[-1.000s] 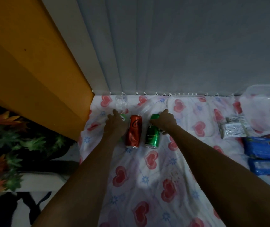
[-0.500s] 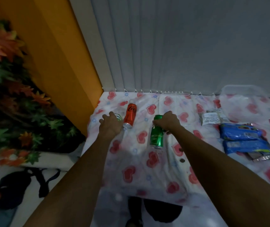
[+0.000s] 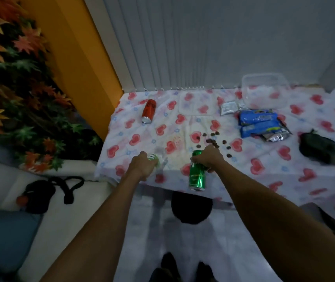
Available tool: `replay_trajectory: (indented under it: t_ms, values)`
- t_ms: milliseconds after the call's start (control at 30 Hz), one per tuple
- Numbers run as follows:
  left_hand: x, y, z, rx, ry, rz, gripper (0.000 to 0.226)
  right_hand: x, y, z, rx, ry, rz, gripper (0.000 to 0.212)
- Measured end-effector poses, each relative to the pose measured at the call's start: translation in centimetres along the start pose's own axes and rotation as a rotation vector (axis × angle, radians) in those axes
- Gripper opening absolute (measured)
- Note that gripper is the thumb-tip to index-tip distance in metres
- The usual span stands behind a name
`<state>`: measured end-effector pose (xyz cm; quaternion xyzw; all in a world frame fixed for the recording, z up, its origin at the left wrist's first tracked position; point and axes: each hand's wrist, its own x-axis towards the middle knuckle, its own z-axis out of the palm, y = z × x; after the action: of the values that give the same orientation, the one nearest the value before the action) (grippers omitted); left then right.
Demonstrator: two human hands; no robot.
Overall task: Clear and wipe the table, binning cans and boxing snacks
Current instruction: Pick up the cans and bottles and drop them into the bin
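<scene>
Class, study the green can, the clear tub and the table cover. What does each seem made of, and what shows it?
Green can: thin metal, probably aluminium, with a glossy printed coat; highlights streak its side. Clear tub: transparent plastic, smooth; the heart pattern shows through its walls. Table cover: seemingly thin fabric, matt; it wrinkles and drapes over the edge.

Both hands have drawn back from the far left of the table (image 3: 264,174) to its near edge. The right hand (image 3: 209,157) grips the green can (image 3: 197,176), which is now off the cloth and hangs over the near edge. The left hand (image 3: 142,166) has brought a clear container (image 3: 154,158) with a green-and-white end along. The red can (image 3: 149,111), previously beside both hands, is now well apart from them. The view has pulled back: dark crumbs (image 3: 213,139), a dark cloth (image 3: 323,149) and a black bin (image 3: 191,208) under the table now show.
</scene>
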<state>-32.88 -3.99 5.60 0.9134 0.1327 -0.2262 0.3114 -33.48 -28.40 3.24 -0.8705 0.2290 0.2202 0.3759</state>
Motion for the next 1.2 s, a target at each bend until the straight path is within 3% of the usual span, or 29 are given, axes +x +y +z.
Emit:
replay_trajectory:
  t_ms: [100, 233, 500, 633, 733, 900, 1000, 1200]
  values:
    - [-2.2, -1.0, 1.1, 0.04, -0.075, 0.038, 0.073, -1.4, 2.5, 1.0, 0.011, -0.022, 0.033, 0.054]
    - [-3.2, -2.3, 3.3, 0.038, -0.166, 0.046, 0.048, -2.5, 5.8, 2.8, 0.075, -0.028, 0.077, 0.069]
    - [-3.0, -4.4, 10.2, -0.021, -0.385, -0.105, 0.036, -2.2, 12.0, 8.0, 0.13, -0.016, 0.177, 0.102]
    - [-0.3, -7.1, 16.1, -0.044, -0.382, -0.197, 0.05, 0.1, 15.7, 12.2, 0.184, 0.013, 0.236, 0.089]
    - [2.7, -8.7, 20.5, -0.069, -0.407, -0.249, 0.05, 2.9, 18.2, 16.1, 0.249, 0.078, 0.267, 0.101]
    - [8.8, -11.5, 27.1, -0.057, -0.454, -0.323, 0.068, 8.0, 21.8, 22.0, 0.231, 0.164, 0.237, 0.111]
    - [11.6, -13.1, 29.9, -0.04, -0.437, -0.335, 0.068, 10.8, 23.6, 24.6, 0.21, 0.211, 0.213, 0.105]
    - [15.5, -15.1, 34.2, 0.015, -0.424, -0.32, 0.066, 14.5, 26.4, 28.3, 0.241, 0.233, 0.185, 0.065]
